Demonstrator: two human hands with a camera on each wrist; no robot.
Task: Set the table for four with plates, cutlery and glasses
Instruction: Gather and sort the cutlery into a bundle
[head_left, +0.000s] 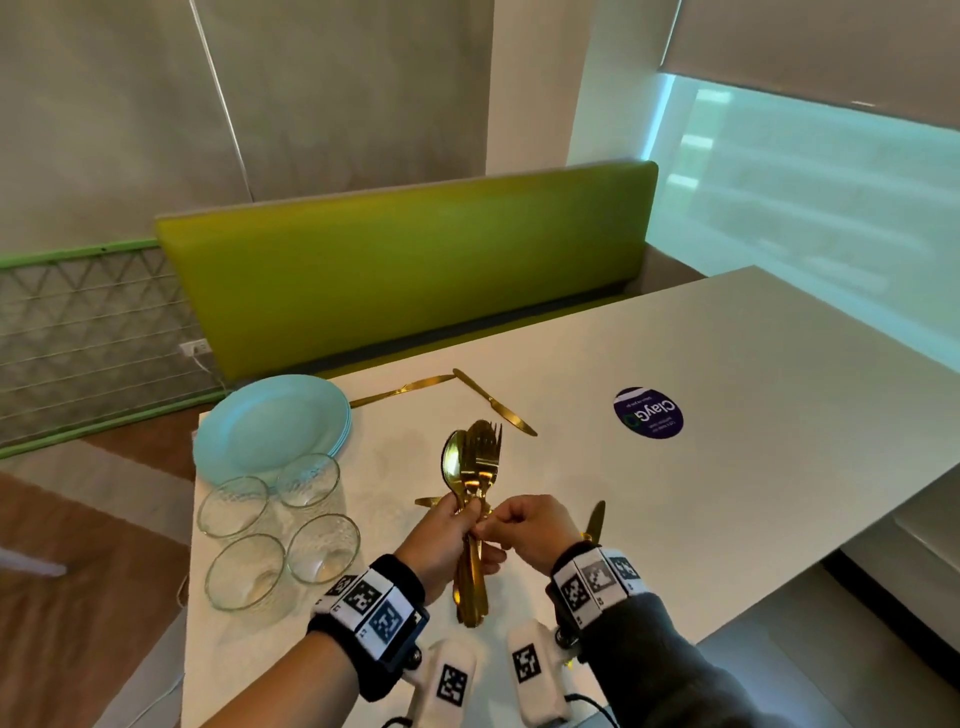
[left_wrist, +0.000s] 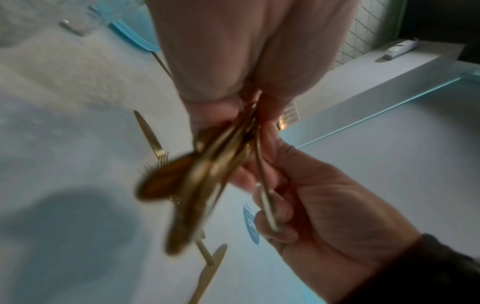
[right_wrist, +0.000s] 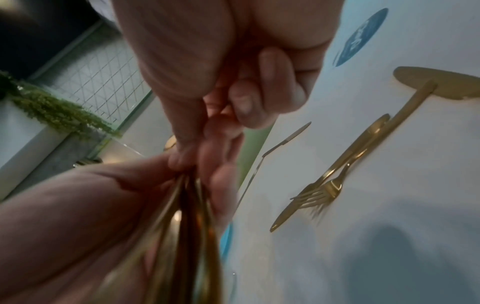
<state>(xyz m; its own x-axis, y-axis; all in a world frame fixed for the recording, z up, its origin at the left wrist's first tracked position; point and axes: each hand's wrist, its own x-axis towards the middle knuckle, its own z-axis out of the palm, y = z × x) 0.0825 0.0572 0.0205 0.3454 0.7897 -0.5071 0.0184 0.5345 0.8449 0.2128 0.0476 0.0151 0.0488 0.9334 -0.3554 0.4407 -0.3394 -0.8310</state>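
My left hand (head_left: 457, 522) grips a bundle of gold cutlery (head_left: 475, 467) upright above the white table (head_left: 727, 389), a spoon and several forks fanned at the top. My right hand (head_left: 493, 526) pinches one thin handle (left_wrist: 267, 205) in that bundle, right beside the left hand's fingers. The left wrist view shows the bundle (left_wrist: 197, 174) blurred. Two gold knives (head_left: 493, 402) lie further back. A stack of light blue plates (head_left: 270, 421) and several clear glasses (head_left: 244, 571) stand at the table's left end.
More gold cutlery lies under my hands: a knife (head_left: 595, 519) by the right wrist, and forks (right_wrist: 324, 185). A round dark sticker (head_left: 648, 413) marks the tabletop. A green bench (head_left: 405, 260) runs behind the table. The table's right part is bare.
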